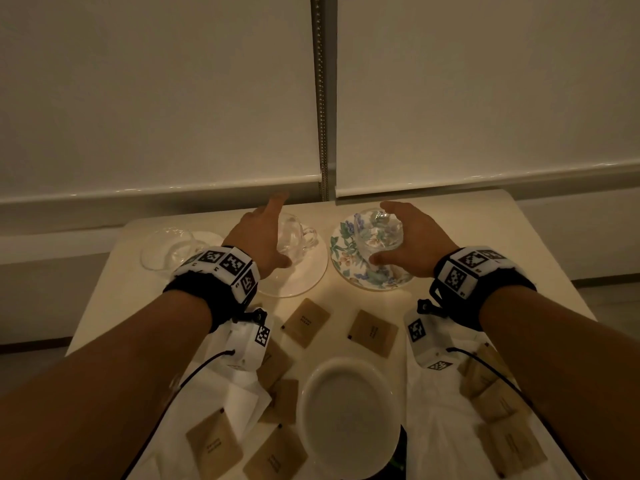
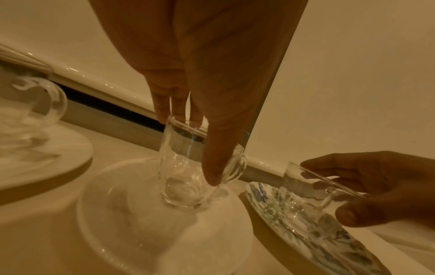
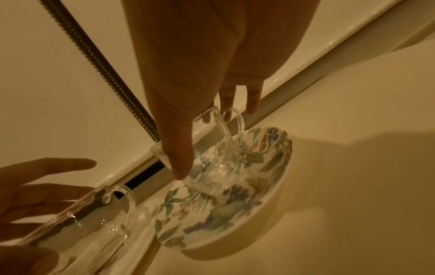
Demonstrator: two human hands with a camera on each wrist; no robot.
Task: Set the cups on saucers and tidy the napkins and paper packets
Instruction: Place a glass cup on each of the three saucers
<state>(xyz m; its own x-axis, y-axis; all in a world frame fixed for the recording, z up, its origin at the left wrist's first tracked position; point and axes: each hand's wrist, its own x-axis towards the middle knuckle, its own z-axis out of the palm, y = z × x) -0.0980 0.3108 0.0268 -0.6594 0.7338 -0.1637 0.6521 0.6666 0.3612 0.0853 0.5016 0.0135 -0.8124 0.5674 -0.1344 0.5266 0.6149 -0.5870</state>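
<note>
**2 glass cups seated, both hands on top**

The left hand [image 1: 263, 233] grips 1 clear glass cup [image 2: 188, 167] from above, thumb down its near wall, fingers at the far rim, its base resting on a plain white saucer [image 2: 132, 232]. The right hand [image 1: 412, 237] holds a 2nd glass cup [image 3: 212, 167] the same way on a floral saucer [image 3: 247, 201] (a top hold likely keeps each handle free and the base centred).

A 3rd cup [image 1: 166, 247] sits at far left. Brown paper packets [image 1: 306, 322] and white napkins [image 1: 242, 393] lie scattered around an empty white saucer [image 1: 349, 403] on the pale table [image 1: 519, 244], beneath drawn roller blinds [image 1: 156, 98].
</note>
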